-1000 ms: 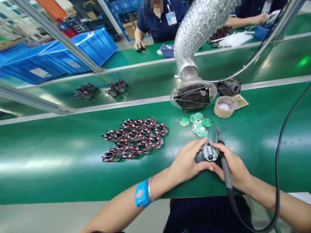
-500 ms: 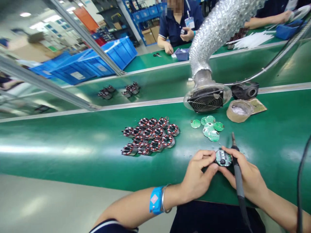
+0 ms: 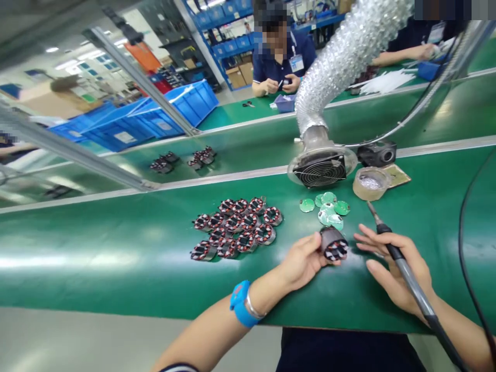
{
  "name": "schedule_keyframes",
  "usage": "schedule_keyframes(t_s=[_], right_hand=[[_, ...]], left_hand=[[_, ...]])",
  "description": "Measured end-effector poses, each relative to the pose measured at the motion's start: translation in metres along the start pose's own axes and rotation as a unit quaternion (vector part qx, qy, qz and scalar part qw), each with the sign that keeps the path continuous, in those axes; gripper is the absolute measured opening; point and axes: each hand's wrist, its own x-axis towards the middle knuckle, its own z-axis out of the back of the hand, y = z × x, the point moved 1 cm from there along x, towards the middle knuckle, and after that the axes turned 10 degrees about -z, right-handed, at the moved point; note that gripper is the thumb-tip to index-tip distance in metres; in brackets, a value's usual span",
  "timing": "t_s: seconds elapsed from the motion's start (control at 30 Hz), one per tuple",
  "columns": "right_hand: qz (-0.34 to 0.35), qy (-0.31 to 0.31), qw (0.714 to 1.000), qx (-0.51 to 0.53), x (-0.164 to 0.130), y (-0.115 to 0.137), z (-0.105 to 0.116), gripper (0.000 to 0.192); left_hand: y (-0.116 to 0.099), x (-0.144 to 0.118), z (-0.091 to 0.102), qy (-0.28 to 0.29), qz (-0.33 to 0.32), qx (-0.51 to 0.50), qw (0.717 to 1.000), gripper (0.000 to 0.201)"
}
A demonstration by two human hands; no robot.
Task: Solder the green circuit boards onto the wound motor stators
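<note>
My left hand [image 3: 300, 266] grips a motor stator [image 3: 334, 242], tilted so that its end with white and red coil windings faces down toward me. Across my right hand [image 3: 406, 261] lies a soldering iron [image 3: 415, 290], held at the base of the fingers. Its metal tip points up and away, near a round tub. The right thumb and fingertips are spread and stand apart from the stator. Just beyond the stator lie several round green circuit boards [image 3: 307, 205], some overlapping. Further left, more stators [image 3: 234, 223] stand grouped on the green bench.
A fume extractor [image 3: 322, 170] on a silver hose hangs behind the boards. Beside it are the round tub [image 3: 370, 185] and a black holder [image 3: 377, 154]. A black cable [image 3: 463, 227] runs down at right. Across the partition, a co-worker [image 3: 282, 62] handles a small part.
The stator has turned from its circuit-board face to its coil end. My right hand has let go of it and moved right, and the soldering iron has tilted leftward at its tip.
</note>
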Motion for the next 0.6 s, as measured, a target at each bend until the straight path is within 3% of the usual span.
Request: schedule_keyframes(t_s=[0.1,0.2,0.3,0.37,0.4,0.47,0.53,0.57,0.6], right_hand=[[-0.022,-0.035,0.999,0.034,0.002,-0.001,-0.001,0.030],[-0.035,-0.039,0.999,0.011,0.002,-0.005,-0.002,0.030],[-0.036,-0.038,0.998,-0.030,0.001,-0.005,0.000,0.030],[-0.036,-0.044,0.997,-0.057,0.001,-0.005,0.002,0.028],[-0.037,-0.049,0.996,-0.071,0.001,-0.005,0.004,0.027],[-0.037,-0.065,0.992,-0.097,0.003,-0.007,0.007,0.025],[-0.033,-0.078,0.990,-0.116,0.004,-0.008,0.008,0.024],[-0.029,-0.075,0.989,-0.121,0.005,-0.008,0.007,0.025],[-0.020,-0.064,0.990,-0.125,0.005,-0.007,0.006,0.026]], left_hand=[[-0.008,-0.004,-0.004,0.031,0.051,-0.126,0.990,0.055],[-0.011,-0.005,-0.004,0.043,0.065,-0.127,0.989,0.053],[-0.010,-0.007,-0.002,0.062,0.040,-0.017,0.997,0.062],[-0.011,-0.011,0.000,0.102,-0.027,0.160,0.982,0.066],[-0.011,-0.015,0.000,0.128,-0.071,0.270,0.951,0.066],[-0.009,-0.025,-0.001,0.188,-0.149,0.469,0.850,0.063],[-0.004,-0.033,-0.002,0.227,-0.194,0.574,0.762,0.061],[-0.002,-0.036,-0.002,0.230,-0.205,0.590,0.747,0.060],[-0.001,-0.038,-0.002,0.223,-0.207,0.589,0.749,0.059]])
